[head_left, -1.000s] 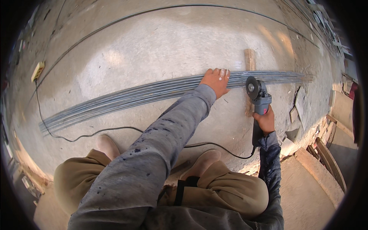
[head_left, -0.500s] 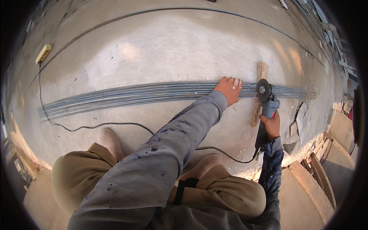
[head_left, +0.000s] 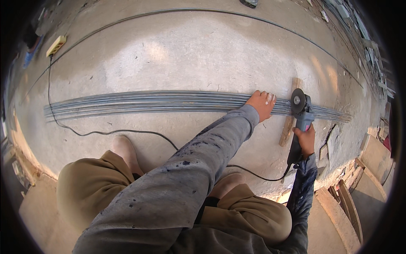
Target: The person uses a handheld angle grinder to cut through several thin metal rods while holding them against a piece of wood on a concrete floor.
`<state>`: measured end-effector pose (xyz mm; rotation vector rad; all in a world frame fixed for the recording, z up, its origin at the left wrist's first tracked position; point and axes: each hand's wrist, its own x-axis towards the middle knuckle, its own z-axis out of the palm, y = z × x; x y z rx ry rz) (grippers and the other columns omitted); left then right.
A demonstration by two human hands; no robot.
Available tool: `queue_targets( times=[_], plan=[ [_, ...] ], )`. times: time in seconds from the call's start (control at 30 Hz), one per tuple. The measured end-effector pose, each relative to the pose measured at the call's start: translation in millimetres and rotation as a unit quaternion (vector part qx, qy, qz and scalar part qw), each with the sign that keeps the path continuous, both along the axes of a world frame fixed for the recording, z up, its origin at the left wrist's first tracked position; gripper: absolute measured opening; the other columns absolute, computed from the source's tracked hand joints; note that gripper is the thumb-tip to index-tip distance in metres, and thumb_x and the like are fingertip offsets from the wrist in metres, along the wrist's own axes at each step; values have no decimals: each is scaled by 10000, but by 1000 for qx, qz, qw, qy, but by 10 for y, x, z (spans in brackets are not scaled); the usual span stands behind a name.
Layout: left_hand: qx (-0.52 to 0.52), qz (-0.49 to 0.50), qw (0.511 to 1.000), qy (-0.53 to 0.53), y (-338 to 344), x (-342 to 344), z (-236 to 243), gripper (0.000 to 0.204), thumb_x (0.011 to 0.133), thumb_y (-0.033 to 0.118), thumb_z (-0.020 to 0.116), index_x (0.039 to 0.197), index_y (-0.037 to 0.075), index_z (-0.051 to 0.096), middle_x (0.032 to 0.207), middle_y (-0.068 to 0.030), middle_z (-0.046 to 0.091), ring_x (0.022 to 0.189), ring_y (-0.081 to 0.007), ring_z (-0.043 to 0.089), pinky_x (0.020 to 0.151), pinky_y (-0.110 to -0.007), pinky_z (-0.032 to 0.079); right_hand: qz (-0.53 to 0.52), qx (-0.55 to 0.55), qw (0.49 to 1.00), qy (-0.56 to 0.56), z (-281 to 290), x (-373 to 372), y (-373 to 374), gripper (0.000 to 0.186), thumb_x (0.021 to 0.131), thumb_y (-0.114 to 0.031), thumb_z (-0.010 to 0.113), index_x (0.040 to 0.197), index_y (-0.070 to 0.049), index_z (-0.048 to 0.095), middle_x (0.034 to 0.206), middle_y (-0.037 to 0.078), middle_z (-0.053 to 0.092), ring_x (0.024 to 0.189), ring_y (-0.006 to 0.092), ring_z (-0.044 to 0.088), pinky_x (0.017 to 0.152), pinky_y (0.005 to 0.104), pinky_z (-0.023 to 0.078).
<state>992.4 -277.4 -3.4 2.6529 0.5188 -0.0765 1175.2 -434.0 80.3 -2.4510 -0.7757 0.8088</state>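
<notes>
Left hand: the left hand [head_left: 262, 106], towards two o'clock from the middle of the view, lies across the metal rods with its fingers bent and close together; cannot tell whether it grips them or only presses.
Right hand: the right hand [head_left: 306, 140], at three o'clock, is clamped around the body of the angle grinder.
Grinder: the angle grinder [head_left: 305, 122] points towards twelve, its round disc [head_left: 297, 100] upright over the rods, just beyond the left hand at three; whether it touches them is unclear.
Rods: the metal rods [head_left: 169, 101] lie side by side in a long bundle from nine to three.
Support: a wooden strip [head_left: 286, 133] crosses beneath the rods at three.
Cord: a black cord [head_left: 99, 133] runs from the grinder's rear, passes under the left sleeve [head_left: 169, 169] and crosses the rods near nine.
Socket: a yellow socket block [head_left: 56, 45] sits at ten, where the cord meets it.
Far side: a single long rod [head_left: 190, 9] arches across twelve on the floor [head_left: 169, 67].
Near side: one shoe [head_left: 124, 150] shows between eight and nine, another at five.
Boards: a wooden board [head_left: 338, 216] lies at four.
</notes>
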Motion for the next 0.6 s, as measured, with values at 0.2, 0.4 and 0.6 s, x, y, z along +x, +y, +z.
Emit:
queue_targets(
  times=[0.2, 0.4, 0.6],
  plan=[
    [26, 7, 1000, -15, -13, -3, -41, 682, 817, 476, 620, 1301, 28, 448, 1141, -72, 545, 1022, -194, 521, 819, -343, 401, 11, -3, 1000, -1, 0, 27, 22, 451, 635, -152, 726, 1024, 20, 578, 858, 80, 630, 752, 165, 577, 705, 301, 471],
    [13, 4, 1000, -5, 12, -5, -5, 683, 823, 478, 609, 1303, 20, 451, 1128, -74, 544, 1017, -198, 520, 811, -340, 404, 3, -23, 1000, -1, -6, 23, -109, 492, 620, -153, 724, 1053, 22, 568, 885, 96, 638, 775, 193, 590, 726, 316, 476],
    [6, -5, 1000, -8, 14, -8, -22, 689, 837, 477, 596, 1315, 7, 435, 1144, -84, 542, 1035, -204, 518, 824, -342, 407, -17, -40, 999, 18, 8, -64, -271, 520, 605, -150, 724, 1068, 25, 564, 911, 116, 643, 809, 218, 606, 753, 334, 481]
  ],
)
